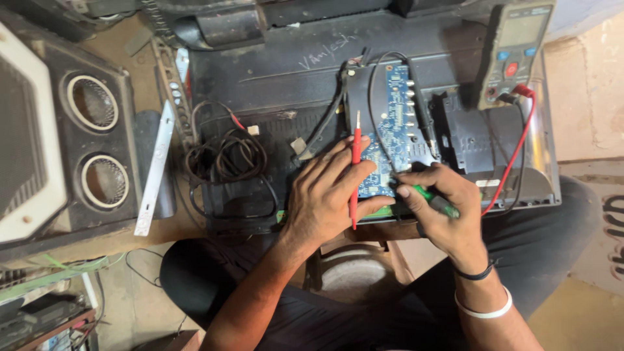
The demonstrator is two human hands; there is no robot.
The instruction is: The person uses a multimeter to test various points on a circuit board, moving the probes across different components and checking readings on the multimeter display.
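Left hand (325, 195) closed on a red multimeter probe (355, 169), tip raised above the blue circuit board (396, 130) on the open black television back (273, 71). Right hand (435, 208) pinching a green-handled tool (437, 203) against the board edge. Risk: slipping onto neighbouring solder points, likely shorting them; red lead (513, 156) snagging the multimeter (517, 52).

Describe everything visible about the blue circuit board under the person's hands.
The blue circuit board is a flat rectangle lying face up in the opened back of a black appliance casing. Its surface carries small white and silver components, with a row of connectors along its right edge. A black cable loops over its upper part. The left hand, holding a red probe, covers its lower left corner; the right hand, gripping a green-handled tool, rests at its lower edge.
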